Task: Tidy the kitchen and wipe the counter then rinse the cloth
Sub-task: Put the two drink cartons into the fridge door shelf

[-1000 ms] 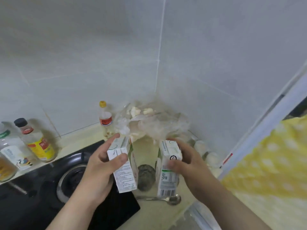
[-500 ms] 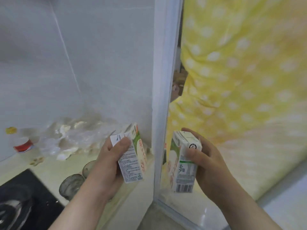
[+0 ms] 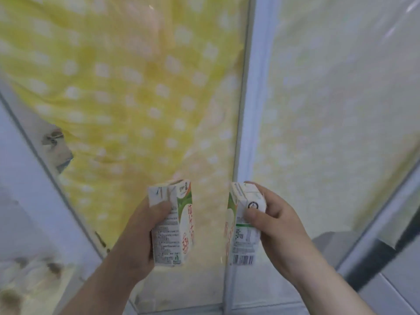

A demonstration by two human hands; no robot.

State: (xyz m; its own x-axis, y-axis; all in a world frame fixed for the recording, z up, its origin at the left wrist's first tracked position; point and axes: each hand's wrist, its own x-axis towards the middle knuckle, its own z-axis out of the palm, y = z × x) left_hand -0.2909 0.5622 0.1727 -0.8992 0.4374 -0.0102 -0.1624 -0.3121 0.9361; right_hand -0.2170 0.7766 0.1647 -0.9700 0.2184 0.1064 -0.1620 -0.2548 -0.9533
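Note:
I hold two small white-and-green drink cartons upright in front of me. My left hand (image 3: 138,233) grips the left carton (image 3: 172,226), thumb across its printed side. My right hand (image 3: 277,226) grips the right carton (image 3: 243,226), thumb on its side panel above the barcode. The cartons are apart, about a hand's width between them. No cloth is in view.
A glass door with white frames (image 3: 247,110) fills the view, a yellow curtain with white dots (image 3: 127,87) behind it. The counter corner (image 3: 27,276) with blurred items shows at the lower left. A dark strip (image 3: 377,258) runs along the lower right frame.
My view has swung right, from the stove and counter corner to the glass door and curtain. Both hands carried the cartons along, keeping the same grip.

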